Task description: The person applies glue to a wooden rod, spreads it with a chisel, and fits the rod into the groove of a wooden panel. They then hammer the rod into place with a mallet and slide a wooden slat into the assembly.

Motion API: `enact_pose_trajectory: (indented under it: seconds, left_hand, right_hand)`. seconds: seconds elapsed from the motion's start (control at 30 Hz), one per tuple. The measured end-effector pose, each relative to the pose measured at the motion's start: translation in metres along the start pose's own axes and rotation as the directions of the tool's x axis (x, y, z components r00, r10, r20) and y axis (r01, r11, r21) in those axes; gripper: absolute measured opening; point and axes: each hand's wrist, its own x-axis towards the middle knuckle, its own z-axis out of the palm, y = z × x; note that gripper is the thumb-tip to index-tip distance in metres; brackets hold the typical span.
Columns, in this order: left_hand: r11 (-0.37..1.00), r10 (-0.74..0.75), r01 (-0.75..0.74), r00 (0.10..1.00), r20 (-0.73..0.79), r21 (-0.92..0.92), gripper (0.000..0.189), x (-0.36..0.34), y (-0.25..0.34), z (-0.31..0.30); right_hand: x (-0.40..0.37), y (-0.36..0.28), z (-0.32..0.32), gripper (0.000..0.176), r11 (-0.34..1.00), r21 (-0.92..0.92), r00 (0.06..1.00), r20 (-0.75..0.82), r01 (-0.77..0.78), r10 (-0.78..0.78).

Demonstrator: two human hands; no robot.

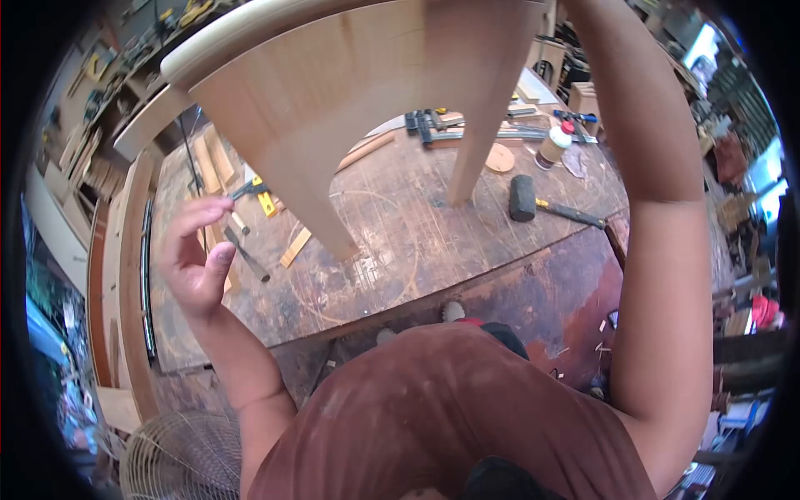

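A large pale wooden furniture piece with an arched panel and a rounded top edge stands on the workbench. Two of its legs show on the bench top, and its upper end is cut off by the frame. My left hand is raised to the left of the near leg, apart from the wood, fingers and thumb spread with nothing in them. My right arm reaches up past the frame's top edge beside the piece, so my right hand is out of sight.
To the right lie a black-headed mallet, a glue bottle with a red cap and a round wooden disc. Behind are a bar clamp and wood strips. Left are a chisel-like tool and a wood strip. A fan stands lower left.
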Motion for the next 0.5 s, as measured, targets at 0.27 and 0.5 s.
enact_pose_trajectory:
  seconds: [0.27, 0.5]
  left_hand:
    - [0.688, 0.296, -0.457, 0.886, 0.356, 0.564, 0.051, 0.227, 0.057, 0.103]
    - [0.694, -0.443, -0.028, 0.771, 0.457, 0.72, 0.056, 0.28, 0.033, 0.135]
  right_hand:
    - [-0.044, 0.013, -0.003, 0.068, 0.963, 0.231, 0.987, -0.108, 0.141, -0.119]
    - [-0.124, 0.172, 0.138, 0.034, 0.759, 0.372, 0.31, -0.921, 0.534, 0.234]
